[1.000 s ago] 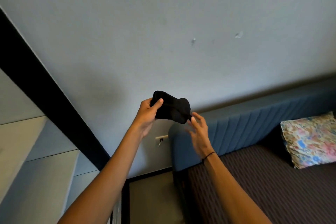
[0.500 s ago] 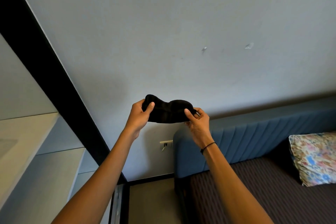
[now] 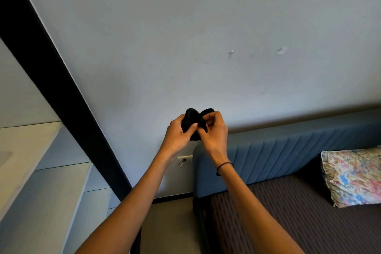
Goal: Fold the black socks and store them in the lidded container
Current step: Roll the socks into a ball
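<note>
With both arms raised in front of the wall (image 3: 206, 27), I have the black sock bundle (image 3: 192, 118) pinched between my two hands, up in the air and clear of everything else. My left hand (image 3: 177, 137) is closed on its left side, thumb pressed across the front of the fabric, and my right hand (image 3: 213, 132) is closed on the right side, fingers curled over the top edge. The cloth bulges into two humps above my knuckles, so I judge the fold to be half made: the ends are brought together but not tucked or flattened. Whether this is one sock or a pair I cannot tell (it is just a dark lump from here). The lidded container is nowhere in view, so storing is all still to do. Below and to the right sit the bed (image 3: 288, 222), its blue headboard (image 3: 288, 157) and a floral pillow (image 3: 354, 177); a wall socket (image 3: 185, 160) shows under my wrists
</note>
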